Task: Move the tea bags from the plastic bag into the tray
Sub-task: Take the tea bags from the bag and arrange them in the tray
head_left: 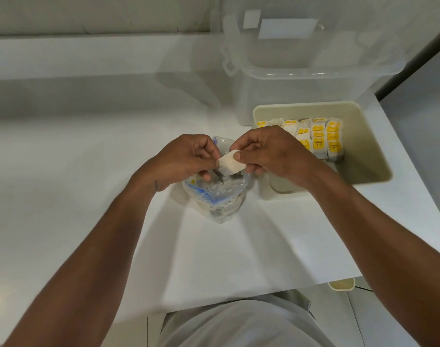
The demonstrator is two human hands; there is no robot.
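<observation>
**A:** What can't you make out?

**B:** My left hand [186, 159] and right hand [271, 151] meet at the centre of the frame, and their lower fingers curl out of sight. Both pinch one pale paper tea bag [230, 164], thumb and forefinger at each end, just above the mouth of the clear crinkled plastic bag [219, 196]. Inside the bag I see only a blur of pale packets behind film with blue markings, and I can't count them. My right wrist hides the tray's near left corner. A small cream object [341, 283] at the lower right is half cut off by the counter edge.

**A:** And the surface?

**B:** A glossy white countertop [88, 146] with a pale wall along the top of the frame. My grey shirt [239, 326] fills the bottom.

**A:** The containers?

**B:** The cream rectangular plastic tray [369, 156] sits right of centre, just beside the bag. Yellow-labelled tea bags [319, 139] stand in rows across its far half. Behind it, at the upper right, stands a large clear plastic storage box [301, 71] with latches and white labels. I can't tell what it holds.
</observation>
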